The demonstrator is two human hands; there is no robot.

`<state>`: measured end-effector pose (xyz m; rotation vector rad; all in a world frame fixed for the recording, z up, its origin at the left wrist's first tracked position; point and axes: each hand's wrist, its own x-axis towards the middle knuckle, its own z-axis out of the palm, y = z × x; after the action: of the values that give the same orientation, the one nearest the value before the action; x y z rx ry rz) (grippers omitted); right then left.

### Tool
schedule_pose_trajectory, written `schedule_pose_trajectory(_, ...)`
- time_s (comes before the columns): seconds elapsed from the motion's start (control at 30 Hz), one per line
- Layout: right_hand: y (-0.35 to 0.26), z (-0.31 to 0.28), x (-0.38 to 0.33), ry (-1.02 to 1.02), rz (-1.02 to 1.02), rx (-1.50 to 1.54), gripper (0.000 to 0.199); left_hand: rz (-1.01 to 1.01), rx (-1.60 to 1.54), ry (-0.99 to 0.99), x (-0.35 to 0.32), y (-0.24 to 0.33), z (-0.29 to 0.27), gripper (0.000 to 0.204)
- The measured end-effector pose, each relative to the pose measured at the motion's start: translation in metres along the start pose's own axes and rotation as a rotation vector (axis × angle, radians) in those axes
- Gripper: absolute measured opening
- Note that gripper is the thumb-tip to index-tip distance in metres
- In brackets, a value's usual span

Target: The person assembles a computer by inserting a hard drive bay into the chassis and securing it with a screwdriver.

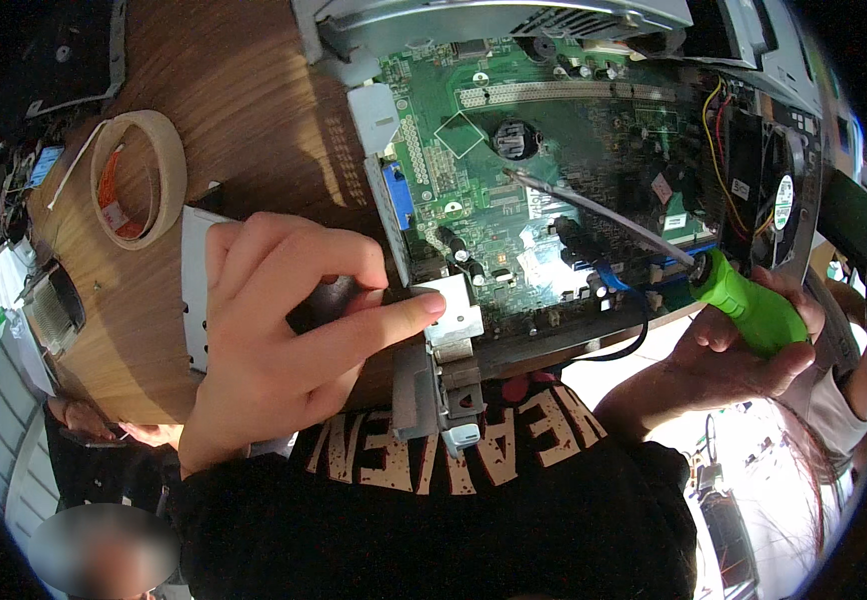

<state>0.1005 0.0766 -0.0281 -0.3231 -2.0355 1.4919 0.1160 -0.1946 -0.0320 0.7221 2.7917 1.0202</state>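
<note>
Lying ahead of and between my hands, the green circuit board (pixel 604 135) is sitting in its metal case (pixel 434 28). Working remotely, I am gripping a green-handled screwdriver (pixel 744 302) in my right hand (pixel 692 370), its shaft crossing above the board toward a round black part (pixel 516 139). My left hand (pixel 269 340) is touching a metal bracket (pixel 462 317) with one fingertip; I cannot tell whether its curled fingers are holding anything. A dark cable (pixel 646 325) is looping nearby. Farther left, my hand is partly hiding a grey panel (pixel 194 300), and a beige ring (pixel 174 185) is lying beyond.

Plastic screwdriver handle (pixel 757 308), metal shaft (pixel 644 234).
</note>
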Motion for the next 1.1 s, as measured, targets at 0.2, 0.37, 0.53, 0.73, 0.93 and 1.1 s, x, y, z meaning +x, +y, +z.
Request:
schedule_pose_trajectory(0.2,0.003,-0.004,-0.003,-0.187,-0.109,0.031,0.051,-0.028,0.009,-0.005,0.001,-0.001,-0.001,0.037)
schedule_pose_trajectory(0.37,0.004,-0.004,-0.009,-0.201,-0.146,0.026,0.05,-0.018,0.002,0.029,0.0,-0.004,-0.001,0.036)
schedule_pose_trajectory(0.53,0.005,-0.014,-0.001,-0.195,-0.15,0.16,0.045,-0.004,0.017,0.02,0.0,-0.002,-0.001,0.036)
schedule_pose_trajectory(0.73,0.008,-0.029,0.0,-0.188,-0.188,0.218,0.039,-0.05,-0.011,0.051,-0.001,0.001,0.002,0.035)
schedule_pose_trajectory(0.93,0.016,-0.043,0.0,-0.222,-0.251,0.341,0.023,-0.064,-0.02,0.053,-0.003,0.002,0.002,0.033)
schedule_pose_trajectory(1.1,0.021,-0.061,-0.003,-0.219,-0.199,0.427,0.027,-0.053,-0.003,0.067,-0.003,0.0,0.002,0.032)
